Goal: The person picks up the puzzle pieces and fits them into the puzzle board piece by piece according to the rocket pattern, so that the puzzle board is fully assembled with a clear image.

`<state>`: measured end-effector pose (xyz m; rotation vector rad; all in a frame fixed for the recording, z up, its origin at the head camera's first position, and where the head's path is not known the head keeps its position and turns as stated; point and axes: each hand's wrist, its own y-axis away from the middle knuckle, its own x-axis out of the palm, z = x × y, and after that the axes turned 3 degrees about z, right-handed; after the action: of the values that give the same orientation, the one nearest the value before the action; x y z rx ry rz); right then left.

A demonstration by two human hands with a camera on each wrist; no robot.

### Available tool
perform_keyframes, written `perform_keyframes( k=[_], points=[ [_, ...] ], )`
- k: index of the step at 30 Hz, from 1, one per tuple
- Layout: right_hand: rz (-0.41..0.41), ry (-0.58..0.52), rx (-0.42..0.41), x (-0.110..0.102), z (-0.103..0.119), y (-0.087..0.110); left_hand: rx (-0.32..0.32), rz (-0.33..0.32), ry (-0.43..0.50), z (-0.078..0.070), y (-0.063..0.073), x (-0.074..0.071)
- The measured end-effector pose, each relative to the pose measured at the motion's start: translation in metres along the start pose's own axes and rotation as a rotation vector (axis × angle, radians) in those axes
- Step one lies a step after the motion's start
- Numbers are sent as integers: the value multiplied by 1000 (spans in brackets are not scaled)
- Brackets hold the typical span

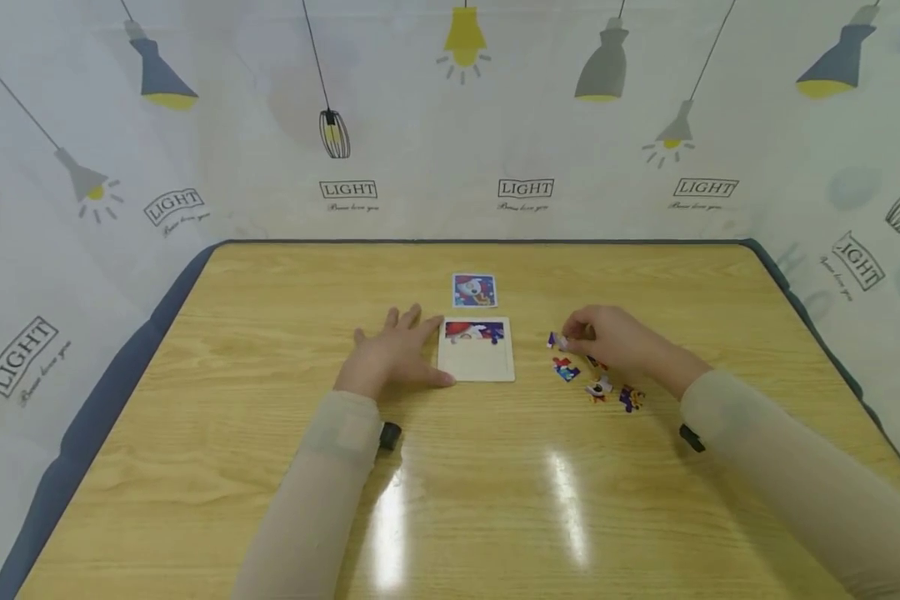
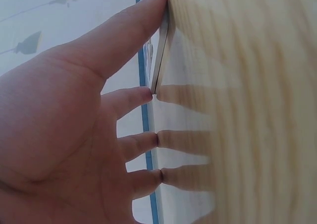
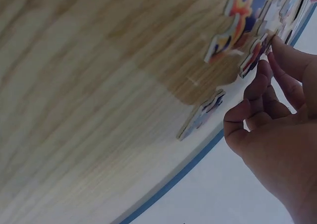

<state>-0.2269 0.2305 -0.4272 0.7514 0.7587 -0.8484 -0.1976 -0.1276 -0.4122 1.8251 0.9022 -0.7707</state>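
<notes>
A pale square puzzle board (image 1: 476, 364) lies mid-table, its top strip filled with a red, white and purple picture. My left hand (image 1: 393, 354) is spread along the board's left side, thumb at the lower corner and index finger at the upper one. In the left wrist view the board's edge (image 2: 161, 55) spans from thumb to index finger. My right hand (image 1: 611, 337) pinches a purple and white puzzle piece (image 1: 556, 341) between thumb and index finger. Just below it are a red and blue piece (image 1: 566, 369), a white and orange piece (image 1: 598, 389) and a purple and yellow piece (image 1: 632, 398).
Behind the board lies a small picture card (image 1: 474, 290) showing a white cartoon character in red. The wooden table (image 1: 270, 283) ends at a curtain (image 1: 420, 125) printed with lamps. Another piece (image 1: 596, 362) is partly hidden under my right hand.
</notes>
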Motion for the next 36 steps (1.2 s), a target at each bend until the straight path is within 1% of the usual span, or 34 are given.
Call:
perform_keyframes(
  k=[7, 13, 16, 22, 28, 33, 36],
  points=[
    [-33, 25, -6, 2, -2, -5, -3, 10, -3, -2, 0, 0],
    [-57, 33, -34, 0, -5, -3, -4, 25, -3, -3, -1, -1],
    [-47, 17, -28, -1, -7, -2, -3, 26, -10, -3, -1, -2],
    [-12, -8, -27, -3, -5, -4, -3, 7, -25, -2, 1, -4],
    [-12, 26, -46, -1, -5, -3, -2, 12, -17, 0, -1, -1],
    [-6, 47, -58, -2, -5, -4, -9, 14, -17, 0, -2, -2],
    [-9, 33, -57, -5, -3, -7, -10, 19, -13, -1, -1, -4]
  ],
)
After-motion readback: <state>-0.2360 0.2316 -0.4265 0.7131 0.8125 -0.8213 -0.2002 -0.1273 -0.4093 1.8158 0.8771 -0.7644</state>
